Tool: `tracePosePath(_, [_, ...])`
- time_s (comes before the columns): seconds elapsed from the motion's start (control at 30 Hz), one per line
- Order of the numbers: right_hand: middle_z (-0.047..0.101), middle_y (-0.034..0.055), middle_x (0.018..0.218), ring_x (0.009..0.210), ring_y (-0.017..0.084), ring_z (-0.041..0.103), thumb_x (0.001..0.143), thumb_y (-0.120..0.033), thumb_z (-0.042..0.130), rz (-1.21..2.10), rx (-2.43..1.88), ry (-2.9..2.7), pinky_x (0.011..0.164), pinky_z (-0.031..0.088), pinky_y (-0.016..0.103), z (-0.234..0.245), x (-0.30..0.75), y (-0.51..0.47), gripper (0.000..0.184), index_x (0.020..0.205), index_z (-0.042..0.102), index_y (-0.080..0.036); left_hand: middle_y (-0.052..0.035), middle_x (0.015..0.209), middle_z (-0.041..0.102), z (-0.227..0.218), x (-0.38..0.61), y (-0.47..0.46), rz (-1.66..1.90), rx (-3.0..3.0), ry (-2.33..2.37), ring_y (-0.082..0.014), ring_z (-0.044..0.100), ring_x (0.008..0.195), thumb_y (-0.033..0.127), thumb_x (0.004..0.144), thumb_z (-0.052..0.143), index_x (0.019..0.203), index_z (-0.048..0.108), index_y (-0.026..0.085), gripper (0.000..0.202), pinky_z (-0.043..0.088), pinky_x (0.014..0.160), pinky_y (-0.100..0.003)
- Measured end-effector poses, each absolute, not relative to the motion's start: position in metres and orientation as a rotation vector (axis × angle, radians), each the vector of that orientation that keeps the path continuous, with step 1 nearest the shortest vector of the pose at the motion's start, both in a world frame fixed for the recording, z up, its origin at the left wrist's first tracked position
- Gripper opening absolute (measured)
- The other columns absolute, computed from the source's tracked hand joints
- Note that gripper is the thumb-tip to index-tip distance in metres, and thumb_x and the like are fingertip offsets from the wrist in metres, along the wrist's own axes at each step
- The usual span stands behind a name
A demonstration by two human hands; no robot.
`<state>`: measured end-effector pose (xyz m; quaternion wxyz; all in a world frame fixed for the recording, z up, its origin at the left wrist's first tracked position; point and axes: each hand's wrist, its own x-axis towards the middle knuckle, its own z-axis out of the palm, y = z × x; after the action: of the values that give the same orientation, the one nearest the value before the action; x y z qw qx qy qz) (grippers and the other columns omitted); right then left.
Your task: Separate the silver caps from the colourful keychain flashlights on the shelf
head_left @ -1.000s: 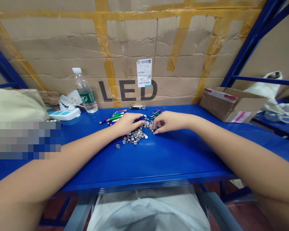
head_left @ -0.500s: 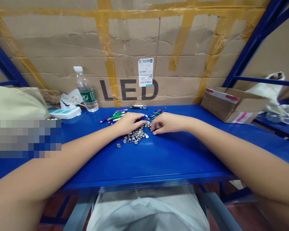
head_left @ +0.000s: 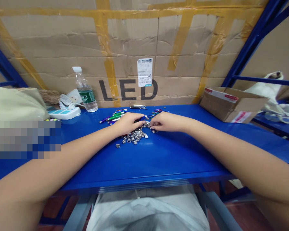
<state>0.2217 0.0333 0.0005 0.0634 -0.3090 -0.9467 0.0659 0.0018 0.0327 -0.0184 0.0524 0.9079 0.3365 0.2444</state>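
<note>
Small silver metal clips (head_left: 135, 136) lie in a loose pile on the blue table (head_left: 144, 163). My left hand (head_left: 128, 123) rests at the pile's left side, thumb and forefinger stretched out and apart, with some clips under and beside it. My right hand (head_left: 162, 122) is at the pile's right edge. Its fingers are curled in and pressed together, and what they pinch, if anything, is too small to make out. Just below its fingertips lies a small metal piece (head_left: 153, 131). Several coloured pens (head_left: 118, 116) lie behind my left hand, and coloured carabiners (head_left: 156, 112) behind my right.
A water bottle (head_left: 86, 93) and a white power strip (head_left: 65, 113) stand back left, near a pale bag (head_left: 16, 102). An open cardboard box (head_left: 231, 104) sits at the right. A large cardboard panel (head_left: 130, 48) closes off the back. Blue frame posts (head_left: 252, 48) flank the table.
My right hand has shifted slightly up, its fingers drawn closer together, and a small metal piece shows below it. My left hand stays in nearly the same place.
</note>
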Motion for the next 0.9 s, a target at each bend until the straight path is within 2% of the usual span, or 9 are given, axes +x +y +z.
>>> tracePosePath(0.17, [0.069,0.0023,0.076,0.062,0.011,0.056,0.082,-0.026,0.058,0.242,-1.004,-2.823,0.058,0.037,0.024,0.009,0.226,0.028,0.016,0.087,0.071,-0.018,-0.0025,0.097,0.072,-0.020,0.001,0.034,0.748,2.776,1.005,-0.0178,0.064,0.085,0.030,0.092,0.052,0.103,0.067,0.020,0.021,0.043,0.074,-0.027])
tracePosePath(0.27, [0.068,0.0013,0.074,0.062,0.012,0.056,0.079,-0.032,0.062,0.314,-1.045,-2.868,0.057,0.037,0.024,0.012,0.225,0.024,0.020,0.091,0.072,-0.019,-0.0028,0.094,0.072,-0.021,0.000,0.035,0.760,2.801,0.997,-0.0176,0.064,0.083,0.031,0.092,0.052,0.098,0.066,0.019,0.020,0.043,0.073,-0.027])
tracePosePath(0.47, [0.065,0.0004,0.070,0.059,0.011,0.053,0.078,-0.026,0.061,0.339,-1.003,-2.854,0.056,0.035,0.024,0.008,0.222,0.025,0.017,0.089,0.072,-0.018,-0.0020,0.096,0.072,-0.021,0.001,0.035,0.772,2.779,0.985,-0.0171,0.065,0.084,0.029,0.092,0.053,0.102,0.067,0.020,0.020,0.044,0.074,-0.026])
tracePosePath(0.67, [0.053,-0.0029,0.058,0.053,0.010,0.043,0.083,-0.034,0.058,0.106,-0.906,-2.436,0.056,0.032,0.024,0.004,0.223,0.032,0.023,0.091,0.069,-0.016,-0.0023,0.095,0.073,-0.021,0.000,0.035,0.746,2.796,0.987,-0.0177,0.065,0.081,0.030,0.092,0.052,0.108,0.067,0.021,0.024,0.045,0.073,-0.027])
tracePosePath(0.77, [0.050,-0.0037,0.056,0.054,0.010,0.042,0.084,-0.035,0.058,0.038,-0.835,-2.360,0.058,0.032,0.024,-0.002,0.220,0.035,0.023,0.092,0.068,-0.016,-0.0021,0.100,0.073,-0.021,-0.001,0.035,0.743,2.810,0.952,-0.0180,0.066,0.084,0.029,0.092,0.052,0.114,0.065,0.022,0.026,0.046,0.077,-0.028])
tracePosePath(0.9, [0.050,-0.0041,0.056,0.054,0.010,0.043,0.086,-0.034,0.057,0.045,-0.821,-2.364,0.058,0.032,0.024,-0.009,0.216,0.037,0.023,0.096,0.069,-0.017,-0.0020,0.103,0.072,-0.023,-0.002,0.037,0.742,2.818,0.917,-0.0181,0.066,0.089,0.030,0.092,0.052,0.113,0.065,0.022,0.026,0.046,0.079,-0.027])
